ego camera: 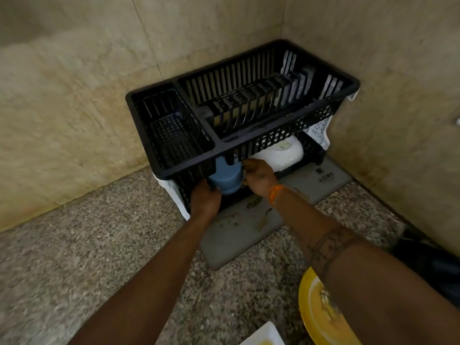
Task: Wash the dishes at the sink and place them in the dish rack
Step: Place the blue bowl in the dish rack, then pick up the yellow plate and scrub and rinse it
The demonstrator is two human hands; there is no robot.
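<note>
Two hands meet on the blue cup [225, 176], upside down on the rack's [273, 141] lower shelf, at 12 o'clock from me. Left fingers [207, 188] and right fingers [249, 168] press its sides. Light, stiff plastic, likely slick when wet; I'd grip the walls.

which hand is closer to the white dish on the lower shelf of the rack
Right. The right hand is beside the white dish's left edge, while the left hand is beyond the blue cup, further left.
</note>
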